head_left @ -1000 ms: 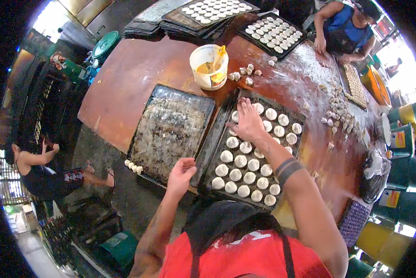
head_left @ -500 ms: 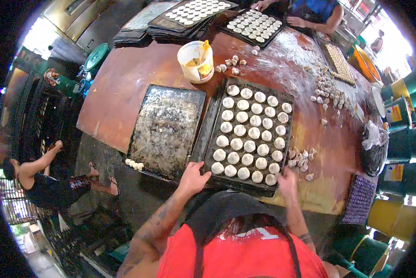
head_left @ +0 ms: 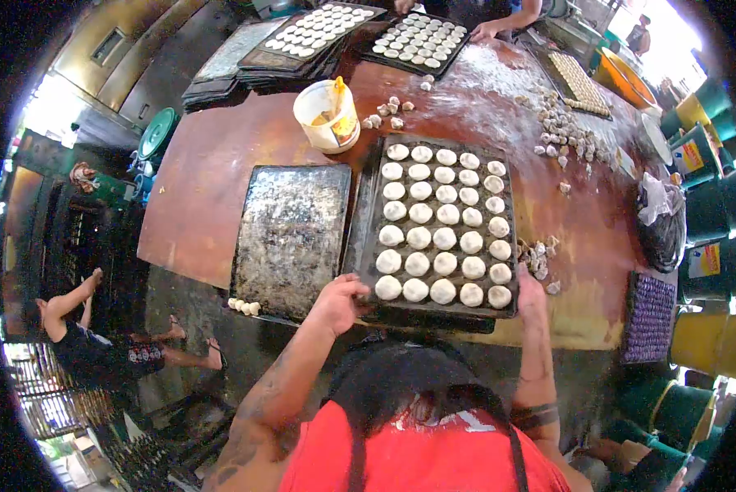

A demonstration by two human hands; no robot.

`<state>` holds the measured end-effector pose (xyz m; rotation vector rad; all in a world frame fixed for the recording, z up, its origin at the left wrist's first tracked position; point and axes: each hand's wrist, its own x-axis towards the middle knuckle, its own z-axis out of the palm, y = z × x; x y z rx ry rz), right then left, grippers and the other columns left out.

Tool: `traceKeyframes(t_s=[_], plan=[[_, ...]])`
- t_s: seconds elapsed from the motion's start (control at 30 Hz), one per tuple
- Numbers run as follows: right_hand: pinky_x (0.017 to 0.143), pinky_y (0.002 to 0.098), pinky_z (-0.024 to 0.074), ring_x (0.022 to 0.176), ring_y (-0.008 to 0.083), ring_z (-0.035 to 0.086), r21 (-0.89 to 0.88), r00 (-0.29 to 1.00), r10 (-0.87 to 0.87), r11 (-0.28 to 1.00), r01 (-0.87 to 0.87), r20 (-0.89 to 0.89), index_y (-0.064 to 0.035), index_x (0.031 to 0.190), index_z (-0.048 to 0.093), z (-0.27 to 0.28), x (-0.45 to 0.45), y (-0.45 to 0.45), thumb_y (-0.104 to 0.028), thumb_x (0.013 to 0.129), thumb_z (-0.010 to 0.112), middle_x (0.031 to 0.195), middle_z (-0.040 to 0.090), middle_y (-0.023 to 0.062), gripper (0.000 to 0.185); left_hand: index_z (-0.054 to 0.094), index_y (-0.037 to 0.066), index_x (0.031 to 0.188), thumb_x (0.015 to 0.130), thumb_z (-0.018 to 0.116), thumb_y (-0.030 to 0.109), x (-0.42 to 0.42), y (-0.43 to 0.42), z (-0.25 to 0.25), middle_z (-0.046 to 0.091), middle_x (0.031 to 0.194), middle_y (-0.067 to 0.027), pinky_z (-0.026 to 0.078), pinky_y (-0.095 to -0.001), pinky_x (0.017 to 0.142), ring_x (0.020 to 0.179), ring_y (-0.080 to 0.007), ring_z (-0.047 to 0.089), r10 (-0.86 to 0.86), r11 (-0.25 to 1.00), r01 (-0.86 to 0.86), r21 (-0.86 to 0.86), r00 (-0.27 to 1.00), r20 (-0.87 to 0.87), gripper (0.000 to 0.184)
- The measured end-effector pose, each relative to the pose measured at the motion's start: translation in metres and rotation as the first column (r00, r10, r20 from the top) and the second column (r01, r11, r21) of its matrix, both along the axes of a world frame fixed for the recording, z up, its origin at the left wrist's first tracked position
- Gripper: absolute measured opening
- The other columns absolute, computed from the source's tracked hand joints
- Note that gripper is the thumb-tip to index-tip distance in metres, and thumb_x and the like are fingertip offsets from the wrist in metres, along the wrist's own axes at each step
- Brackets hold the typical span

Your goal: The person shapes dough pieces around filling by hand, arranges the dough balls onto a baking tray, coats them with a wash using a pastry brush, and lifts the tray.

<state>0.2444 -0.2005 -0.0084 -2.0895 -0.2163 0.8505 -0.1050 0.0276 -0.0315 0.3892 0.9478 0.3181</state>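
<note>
Baking tray (head_left: 487,152), filled with dough rounds (head_left: 444,238), is gripped on opposite sides by the half-curled left hand (head_left: 337,305) and right hand (head_left: 532,293) at the table (head_left: 200,197)'s near edge; yellowish contents are held by the white bucket (head_left: 317,137).

One left hand, mine (head_left: 341,303), at the near left corner of a dark tray (head_left: 458,278). One right hand, mine (head_left: 532,293), against its near right edge. On it: pale dough rounds (head_left: 444,239), seven rows of five. To my left: one scuffed tray (head_left: 290,238). Beyond: one white bucket (head_left: 323,141), upright. By my right hand: loose lumps (head_left: 538,256), clustered.
</note>
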Motion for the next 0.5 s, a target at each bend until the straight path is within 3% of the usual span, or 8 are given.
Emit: traceKeyframes(t_s=[0.1, 0.17, 0.2, 0.27, 0.33, 0.4, 0.47, 0.5], plan=[[0.103, 0.0345, 0.0411, 0.121, 0.0206, 0.052, 0.207, 0.999, 0.025, 0.978, -0.029, 0.022, 0.0026, 0.135, 0.056, -0.028, 0.022, -0.004, -0.052, 0.102, 0.045, 0.133, 0.059, 0.0113, 0.065, 0.032, 0.009, 0.151, 0.077, 0.059, -0.008, 0.031, -0.006, 0.072, 0.056, 0.133, -0.0118, 0.049, -0.0423, 0.093, 0.113, -0.0274, 0.058, -0.116, 0.989, 0.080, 0.126, 0.944, 0.309, 0.080], [0.106, 0.0353, 0.0393, 0.125, 0.0206, 0.050, 0.213, 0.994, 0.082, 0.972, -0.097, 0.079, 0.0032, 0.138, 0.053, -0.014, 0.018, 0.001, -0.052, 0.103, 0.041, 0.135, 0.058, 0.0112, 0.066, 0.027, 0.014, 0.155, 0.078, 0.057, -0.010, 0.040, -0.008, 0.106, 0.053, 0.138, -0.0120, 0.051, -0.0446, 0.092, 0.116, -0.0279, 0.058, -0.070, 0.997, 0.060, 0.043, 0.958, 0.277, 0.086], [0.106, 0.0358, 0.0402, 0.125, 0.0206, 0.051, 0.272, 0.999, 0.034, 0.962, -0.034, 0.005, 0.0031, 0.139, 0.051, 0.008, 0.001, 0.009, -0.052, 0.104, 0.039, 0.136, 0.057, 0.0111, 0.066, 0.027, 0.015, 0.156, 0.078, 0.057, -0.010, 0.042, -0.009, 0.113, 0.053, 0.137, -0.0120, 0.051, -0.0440, 0.091, 0.115, -0.0273, 0.058, -0.058, 0.997, 0.046, 0.057, 0.972, 0.226, 0.087], [0.105, 0.0368, 0.0420, 0.124, 0.0207, 0.053, 0.372, 0.987, -0.058, 0.922, 0.110, -0.149, 0.0030, 0.141, 0.048, 0.052, -0.033, 0.025, -0.050, 0.106, 0.035, 0.137, 0.056, 0.0110, 0.065, 0.021, 0.015, 0.158, 0.078, 0.061, -0.009, 0.028, -0.010, 0.087, 0.052, 0.138, -0.0103, 0.050, -0.0412, 0.089, 0.114, -0.0252, 0.058, -0.111, 0.992, 0.083, 0.093, 0.927, 0.359, 0.093], [0.103, 0.0372, 0.0444, 0.120, 0.0208, 0.056, 0.456, 0.988, -0.004, 0.887, 0.076, -0.156, 0.0017, 0.141, 0.047, 0.028, -0.041, 0.013, -0.048, 0.106, 0.034, 0.136, 0.057, 0.0106, 0.062, 0.023, 0.015, 0.158, 0.076, 0.061, -0.010, -0.001, -0.013, 0.103, 0.050, 0.142, -0.0111, 0.050, -0.0394, 0.091, 0.116, -0.0259, 0.057, -0.159, 0.980, 0.118, 0.158, 0.946, 0.281, 0.093], [0.104, 0.0393, 0.0436, 0.120, 0.0242, 0.056, 0.609, 0.959, -0.128, 0.749, 0.261, -0.253, 0.0029, 0.135, 0.053, 0.023, -0.075, 0.030, -0.045, 0.106, 0.034, 0.133, 0.059, 0.0121, 0.059, 0.025, 0.014, 0.157, 0.072, 0.061, -0.010, -0.045, -0.023, 0.095, 0.049, 0.143, -0.0126, 0.049, -0.0384, 0.093, 0.116, -0.0269, 0.058, -0.061, 0.972, -0.004, 0.235, 0.961, 0.268, 0.096], [0.109, 0.0405, 0.0386, 0.123, 0.0255, 0.053, 0.468, 0.990, -0.144, 0.874, 0.128, -0.003, 0.0035, 0.134, 0.053, 0.024, -0.095, 0.047, -0.036, 0.107, 0.034, 0.132, 0.059, 0.0128, 0.052, 0.028, 0.013, 0.156, 0.065, 0.062, -0.010, -0.083, -0.027, 0.104, 0.048, 0.143, -0.0145, 0.051, -0.0382, 0.093, 0.114, -0.0293, 0.060, 0.099, 0.952, -0.163, 0.258, 0.965, 0.245, 0.100], [0.109, 0.0393, 0.0374, 0.121, 0.0243, 0.052, 0.462, 0.996, -0.003, 0.886, -0.040, 0.092, 0.0027, 0.133, 0.054, 0.038, -0.103, 0.066, -0.039, 0.107, 0.034, 0.131, 0.058, 0.0119, 0.053, 0.030, 0.013, 0.155, 0.061, 0.063, -0.008, -0.104, -0.029, 0.101, 0.050, 0.141, -0.0156, 0.054, -0.0395, 0.088, 0.110, -0.0316, 0.063, 0.195, 0.927, -0.264, 0.266, 0.946, 0.259, 0.102]])
